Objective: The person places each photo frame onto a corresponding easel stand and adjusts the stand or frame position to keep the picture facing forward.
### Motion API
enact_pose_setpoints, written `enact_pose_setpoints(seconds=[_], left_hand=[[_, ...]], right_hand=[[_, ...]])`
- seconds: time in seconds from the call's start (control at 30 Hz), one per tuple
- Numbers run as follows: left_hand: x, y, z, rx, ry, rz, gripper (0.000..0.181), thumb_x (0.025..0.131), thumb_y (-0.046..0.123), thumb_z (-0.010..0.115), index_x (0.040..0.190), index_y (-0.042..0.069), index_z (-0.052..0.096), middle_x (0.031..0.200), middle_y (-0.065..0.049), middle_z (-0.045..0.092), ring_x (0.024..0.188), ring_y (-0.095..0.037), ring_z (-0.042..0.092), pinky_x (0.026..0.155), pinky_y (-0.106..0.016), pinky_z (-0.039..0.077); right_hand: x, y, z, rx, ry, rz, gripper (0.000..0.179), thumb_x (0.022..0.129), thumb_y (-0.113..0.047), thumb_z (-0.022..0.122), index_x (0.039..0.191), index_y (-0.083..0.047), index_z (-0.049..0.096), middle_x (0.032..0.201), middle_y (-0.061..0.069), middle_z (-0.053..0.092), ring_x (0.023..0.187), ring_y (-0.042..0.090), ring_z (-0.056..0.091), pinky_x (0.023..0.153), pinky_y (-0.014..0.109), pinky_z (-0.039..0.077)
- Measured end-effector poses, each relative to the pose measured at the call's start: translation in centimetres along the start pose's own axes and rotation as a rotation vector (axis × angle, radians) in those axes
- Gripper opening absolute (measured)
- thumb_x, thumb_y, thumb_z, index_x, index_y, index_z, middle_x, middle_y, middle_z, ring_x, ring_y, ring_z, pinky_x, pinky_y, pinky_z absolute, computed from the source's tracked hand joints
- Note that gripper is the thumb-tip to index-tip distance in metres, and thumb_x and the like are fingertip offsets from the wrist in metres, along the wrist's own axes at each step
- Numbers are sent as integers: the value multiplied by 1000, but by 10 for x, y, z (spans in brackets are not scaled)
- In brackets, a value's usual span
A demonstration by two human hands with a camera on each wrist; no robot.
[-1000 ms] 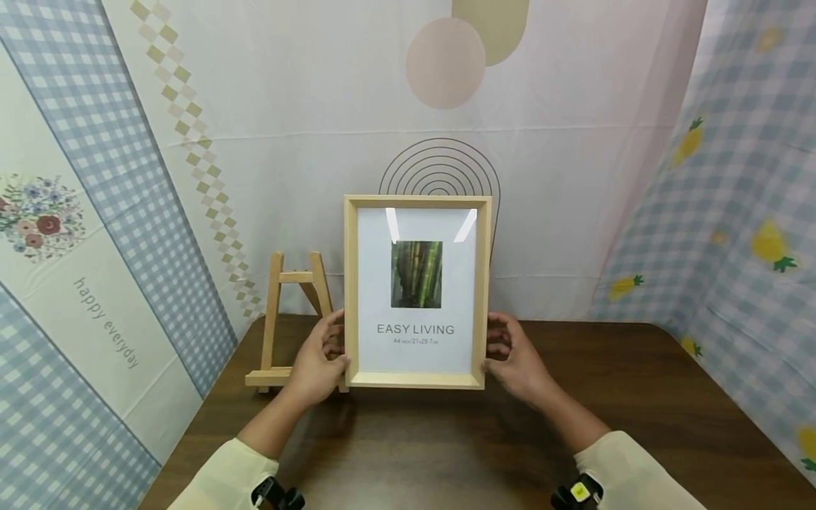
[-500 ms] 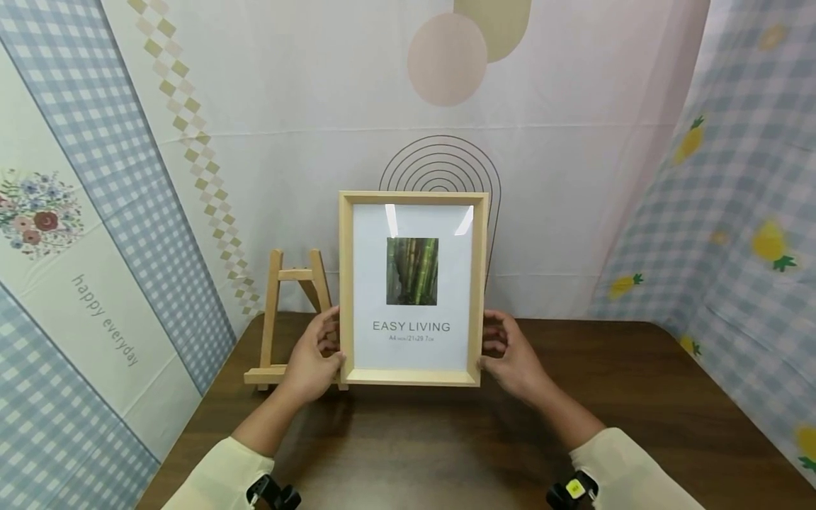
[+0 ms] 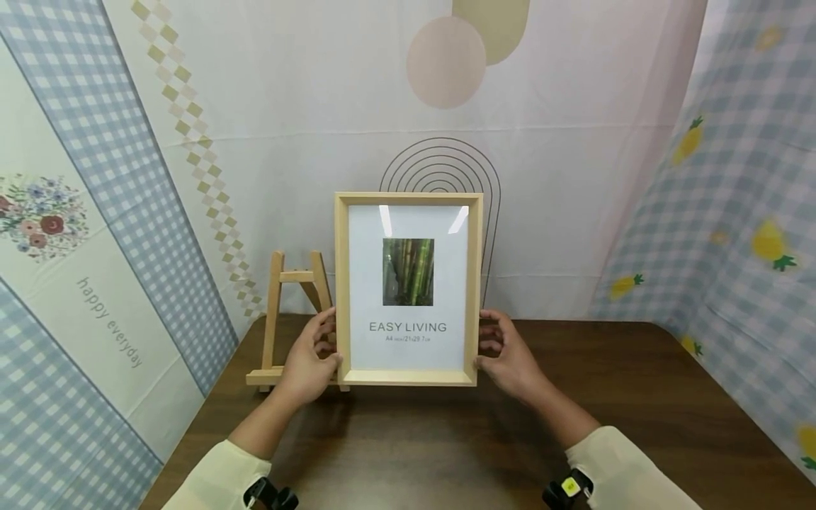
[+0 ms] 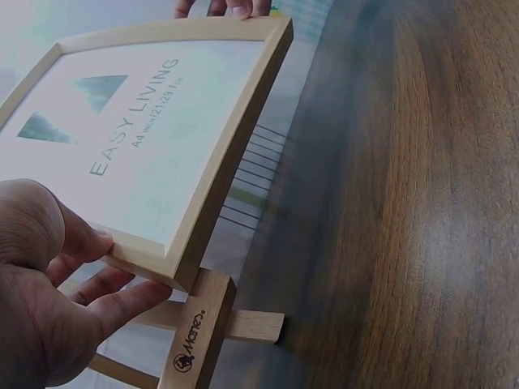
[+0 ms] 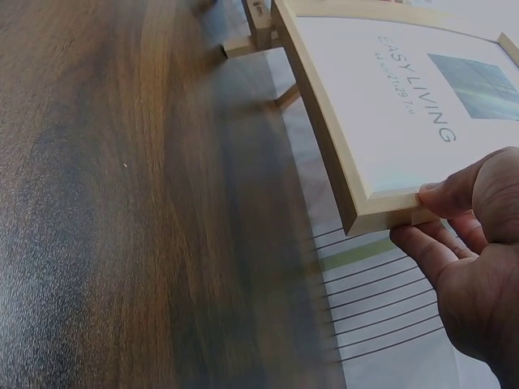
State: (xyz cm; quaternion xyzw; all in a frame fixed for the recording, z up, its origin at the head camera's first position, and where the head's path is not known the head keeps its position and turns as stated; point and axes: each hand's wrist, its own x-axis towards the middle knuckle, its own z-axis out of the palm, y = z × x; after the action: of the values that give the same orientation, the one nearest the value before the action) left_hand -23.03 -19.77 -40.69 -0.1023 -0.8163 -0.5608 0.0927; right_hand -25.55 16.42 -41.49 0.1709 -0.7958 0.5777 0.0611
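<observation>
Both hands hold up a picture frame (image 3: 408, 377) of pale wood, upright, its glazed front facing the head camera. Behind the glass is a white sheet with a bamboo photo and the words EASY LIVING. My left hand (image 3: 309, 363) grips the lower left side, thumb on the front edge and fingers behind. On the lower right side my right hand (image 3: 510, 354) pinches the frame the same way. A small wooden easel (image 3: 272, 319) stands on the table just left of the frame, which overlaps its right leg; the left hand covers part of its ledge.
The dark wooden table (image 3: 408, 446) runs back to a white printed cloth (image 3: 548, 212). Checked cloths hang at both sides, the right one (image 3: 714, 262) with pineapples. A camera is strapped to each wrist.
The picture frame has shifted slightly left, toward the easel, with both hands keeping their hold. The easel stays in place.
</observation>
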Motion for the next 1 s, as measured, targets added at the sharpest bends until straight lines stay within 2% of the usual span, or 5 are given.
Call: enact_pose_setpoints(seconds=[0.37,1.0], left_hand=[[1,-2,-4,-5,-3,-7,80,91,-18,59,157,19,35,143,-20,51,108,-37,59,70,-30,55],[1,-3,-12,8,23,-25,81,89,-18,59,158,16,34,143,-21,51,110,-39,59,71,-29,56]], right_hand=[[3,3,5,-9,2,-10,83,78,24,67,149,-6,36,125,25,57,105,37,63,81,33,58],[6,-5,13,24,-10,-2,83,79,24,67,150,-6,35,126,27,56,106,39,63,81,36,58]])
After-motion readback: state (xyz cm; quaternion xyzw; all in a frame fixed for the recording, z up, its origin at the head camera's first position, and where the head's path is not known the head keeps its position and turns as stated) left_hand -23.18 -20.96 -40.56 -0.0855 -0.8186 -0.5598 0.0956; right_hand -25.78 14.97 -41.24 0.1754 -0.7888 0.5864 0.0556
